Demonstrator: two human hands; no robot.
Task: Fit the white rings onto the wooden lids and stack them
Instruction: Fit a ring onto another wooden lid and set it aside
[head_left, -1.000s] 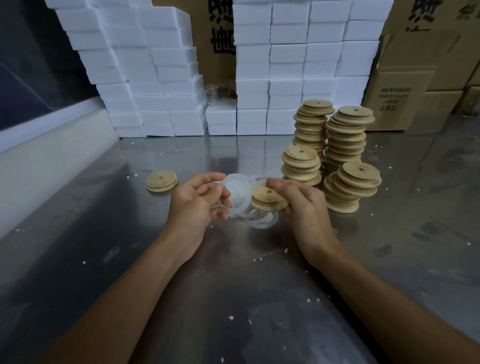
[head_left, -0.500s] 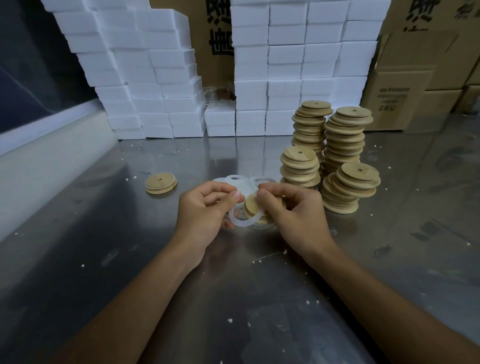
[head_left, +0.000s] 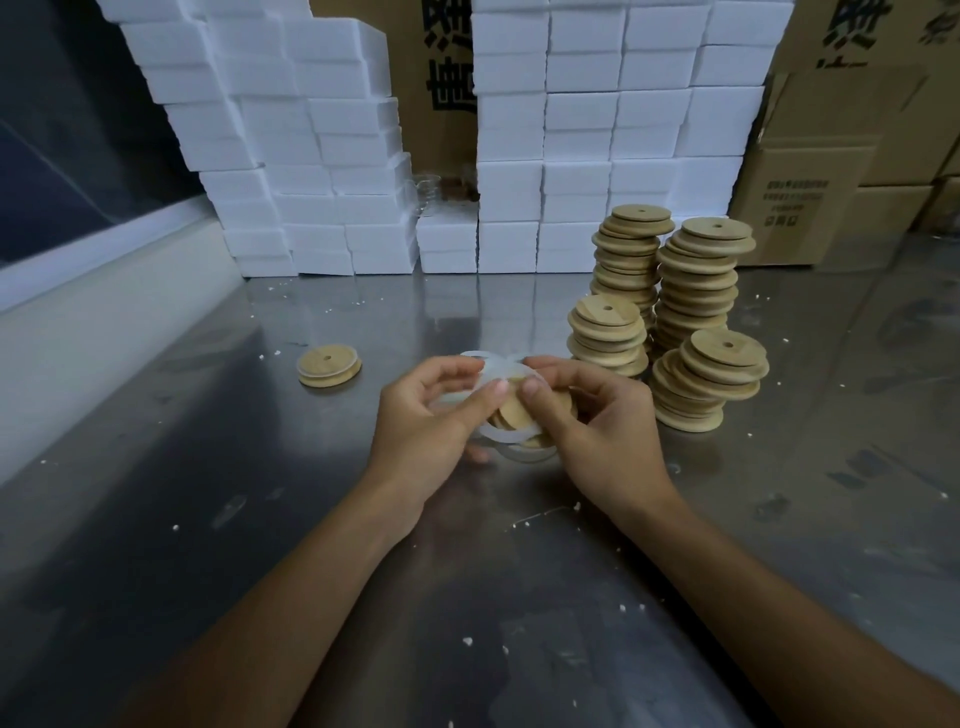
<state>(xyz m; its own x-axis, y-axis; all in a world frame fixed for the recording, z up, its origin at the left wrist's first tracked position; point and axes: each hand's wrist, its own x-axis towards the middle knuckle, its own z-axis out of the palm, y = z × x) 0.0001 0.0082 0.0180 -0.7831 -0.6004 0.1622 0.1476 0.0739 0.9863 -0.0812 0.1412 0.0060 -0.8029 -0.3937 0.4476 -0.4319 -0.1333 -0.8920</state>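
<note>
- Left hand (head_left: 431, 415) and right hand (head_left: 597, 421) had each grip clamped on one wooden lid (head_left: 519, 410) and a white ring (head_left: 506, 434) above mid-counter.
- Four lid stacks (head_left: 691, 312) stood toward the far right edge of the counter (head_left: 260, 519); one ringed lid (head_left: 329, 365) lay left.
- White foam boxes (head_left: 571, 130) lined the far edge.

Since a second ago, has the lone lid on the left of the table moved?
No. The lone lid lies at the same spot on the metal table, equally far from the white foam blocks behind it.
</note>
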